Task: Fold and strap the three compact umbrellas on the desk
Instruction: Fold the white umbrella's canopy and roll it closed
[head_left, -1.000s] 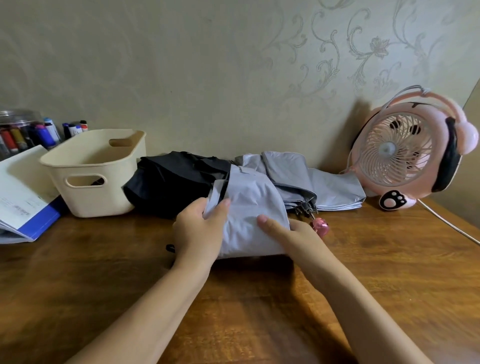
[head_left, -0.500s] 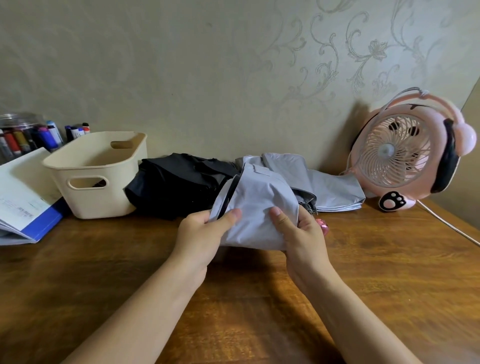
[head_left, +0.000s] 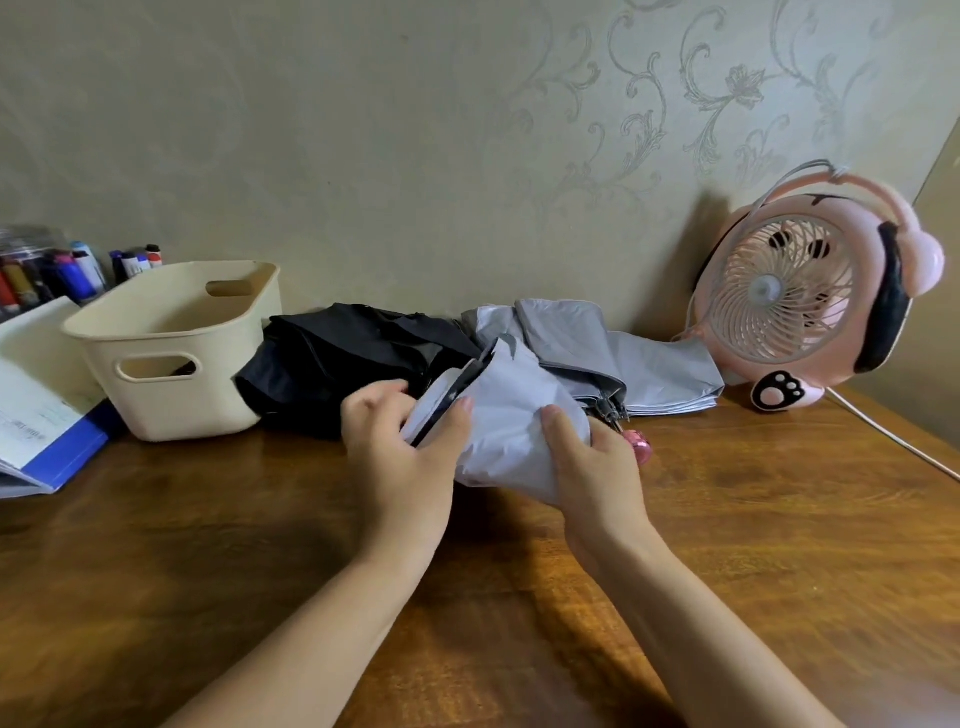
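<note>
At the far nine o'clock edge of the counter (head_left: 208, 571), a jar of markers (head_left: 31, 270) stands behind an open booklet with a blue cover (head_left: 36, 415). Just to its three o'clock sits a cream bin (head_left: 171, 353) with cut-out handles. A loose black umbrella (head_left: 343, 358) lies against the bin's right side. In the middle, the left hand (head_left: 400, 452) grips the left end of a pale grey umbrella (head_left: 509, 431), thumb over the fabric and fingers curled behind. The right hand (head_left: 592, 467) clasps its right end, thumb pressed on top; a pink handle (head_left: 640, 448) pokes out at that hand's two o'clock. Behind, at one o'clock, a second grey umbrella (head_left: 623, 364) lies flattened by the wall. At three o'clock stands a pink fan (head_left: 800, 306), with a white cord (head_left: 893, 441) trailing off.
</note>
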